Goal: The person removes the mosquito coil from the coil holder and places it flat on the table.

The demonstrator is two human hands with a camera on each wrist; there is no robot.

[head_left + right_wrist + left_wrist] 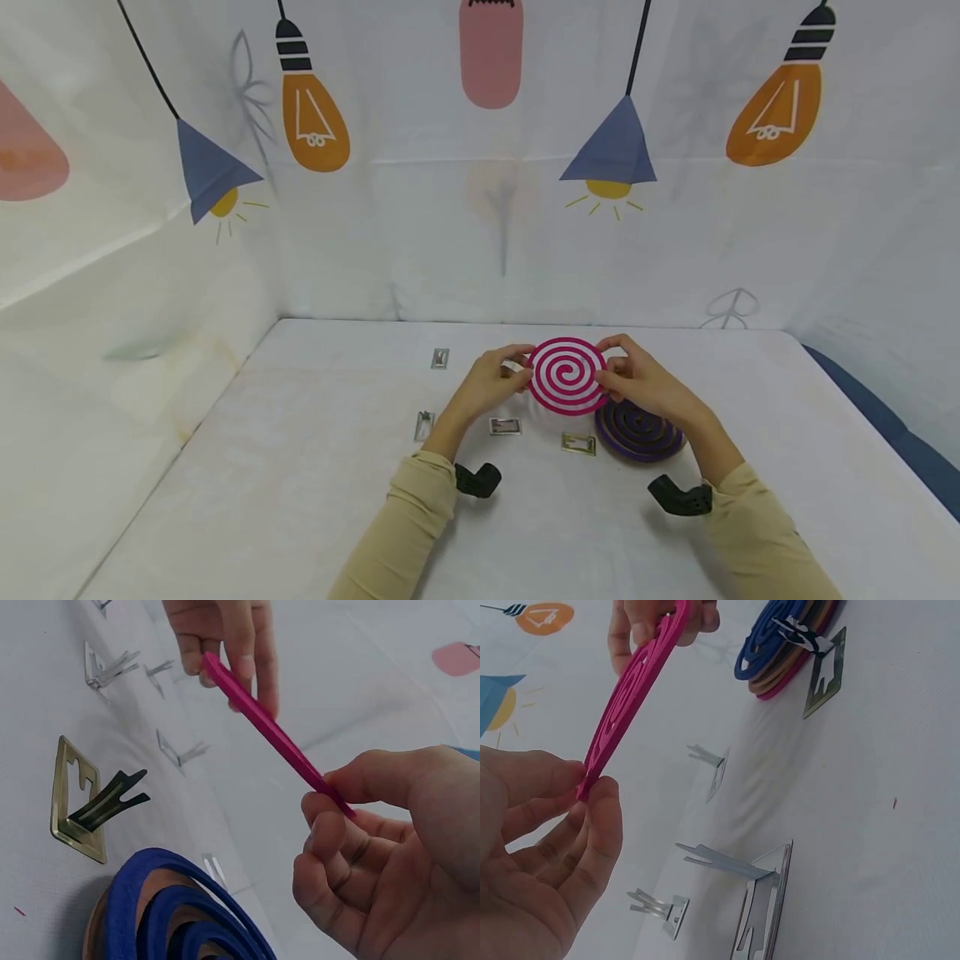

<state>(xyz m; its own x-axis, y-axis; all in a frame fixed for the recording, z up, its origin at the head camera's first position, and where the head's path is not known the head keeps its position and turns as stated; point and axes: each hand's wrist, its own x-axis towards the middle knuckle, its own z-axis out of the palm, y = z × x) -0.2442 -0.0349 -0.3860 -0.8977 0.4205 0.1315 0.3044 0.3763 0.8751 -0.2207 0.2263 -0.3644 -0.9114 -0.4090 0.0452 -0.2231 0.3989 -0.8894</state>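
Both hands hold up a pink spiral mosquito coil (567, 374) by opposite edges above the table, its flat face towards the head camera. My left hand (491, 382) pinches its left edge between thumb and fingers. At the right edge, thumb and fingers of my right hand (647, 379) pinch the rim. Seen edge-on in the left wrist view, the coil (630, 701) is thin and flat. Below the right hand lies a stack of coils (639, 433), partly hidden by that hand. The stack's top coil (154, 866) is blue, with brown and pink ones beneath.
Several small metal coil stands lie on the white table (262, 500), with prongs bent up. A gold stand (578, 443) is beside the stack. Silver stands (505, 427) lie further left, one (440, 358) towards the back. A printed white curtain (450, 242) hangs behind.
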